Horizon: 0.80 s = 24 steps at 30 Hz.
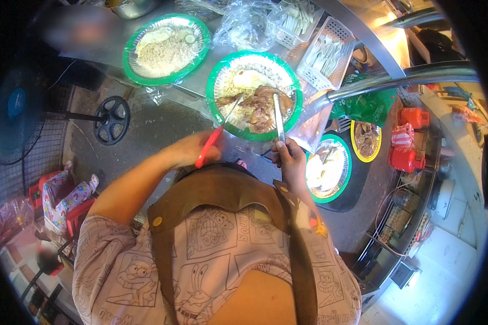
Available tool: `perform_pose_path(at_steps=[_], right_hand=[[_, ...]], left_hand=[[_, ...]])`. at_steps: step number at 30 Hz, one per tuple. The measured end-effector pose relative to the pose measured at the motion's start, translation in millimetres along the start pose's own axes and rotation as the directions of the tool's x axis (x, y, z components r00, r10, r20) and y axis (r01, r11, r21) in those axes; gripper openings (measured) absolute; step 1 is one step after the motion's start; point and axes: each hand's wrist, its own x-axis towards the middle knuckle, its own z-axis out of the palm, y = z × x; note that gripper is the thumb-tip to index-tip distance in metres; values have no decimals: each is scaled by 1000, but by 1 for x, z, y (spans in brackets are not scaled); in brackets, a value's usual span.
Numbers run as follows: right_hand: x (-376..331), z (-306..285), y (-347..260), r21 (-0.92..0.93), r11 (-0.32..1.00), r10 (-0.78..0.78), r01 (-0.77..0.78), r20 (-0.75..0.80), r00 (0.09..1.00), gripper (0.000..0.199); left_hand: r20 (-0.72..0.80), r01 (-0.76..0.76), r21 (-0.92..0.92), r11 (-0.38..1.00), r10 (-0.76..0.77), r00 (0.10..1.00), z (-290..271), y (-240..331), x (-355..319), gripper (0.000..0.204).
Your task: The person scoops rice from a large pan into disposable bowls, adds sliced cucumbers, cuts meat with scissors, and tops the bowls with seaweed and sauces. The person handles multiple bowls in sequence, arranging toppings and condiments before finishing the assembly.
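My left hand is closed around the red handle of a knife. Its thin blade reaches over a green-rimmed plate and touches the browned meat there. Metal tongs are gripped in my right hand, their tips resting on the right part of the same meat. Under the meat lies rice, with a fried egg at the far side. The plate has a clear plastic lining over a fluted inner dish.
Another green-rimmed plate with rice stands far left. White baskets of cutlery and clear plastic bags are beyond. At right are a green-rimmed plate with eggs, a yellow plate of meat and a metal rail.
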Motion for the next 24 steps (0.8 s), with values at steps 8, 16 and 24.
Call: perform_pose_path(at_steps=[8, 16, 24], right_hand=[[-5, -3, 9, 93, 994, -54, 57, -27, 998, 19], [-8, -12, 4, 69, 998, -17, 11, 89, 996, 17], [-5, -13, 0, -41, 998, 55, -50, 114, 992, 18]], left_hand=[[92, -45, 298, 954, 18, 996, 3, 6, 0, 67], [80, -128, 354, 927, 106, 991, 8, 15, 9, 59], [45, 16, 119, 993, -21, 999, 13, 15, 13, 52]])
